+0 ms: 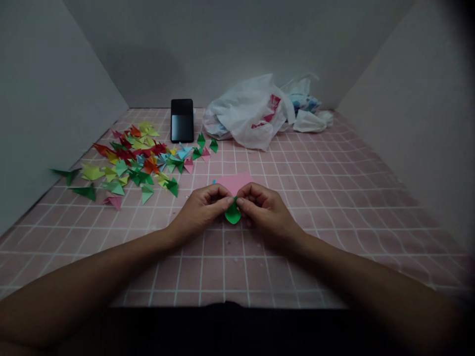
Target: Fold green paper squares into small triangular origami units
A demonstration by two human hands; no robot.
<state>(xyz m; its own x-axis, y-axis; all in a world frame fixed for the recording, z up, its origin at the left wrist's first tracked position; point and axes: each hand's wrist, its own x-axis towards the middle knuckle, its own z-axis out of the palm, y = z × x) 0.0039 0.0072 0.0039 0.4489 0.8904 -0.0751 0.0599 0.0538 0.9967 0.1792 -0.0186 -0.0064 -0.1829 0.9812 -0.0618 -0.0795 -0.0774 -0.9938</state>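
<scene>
Between my two hands is a small piece of green paper (233, 214), its lower part rounded and its upper part hidden by fingers. My left hand (203, 206) pinches its upper left side between thumb and fingertips. On the opposite side, my right hand (265, 205) pinches it in the same way, so the thumbs nearly meet. Just beyond the hands lies pink paper (234, 182), partly covered by them. A tiny blue scrap (214, 182) sits at its left edge.
A heap of folded paper pieces (139, 154) in many colours spreads over the left of the checked tablecloth (326, 198). Behind it stands a black phone (182, 121). White plastic bags (245, 111) lie at the back, and pale walls enclose three sides.
</scene>
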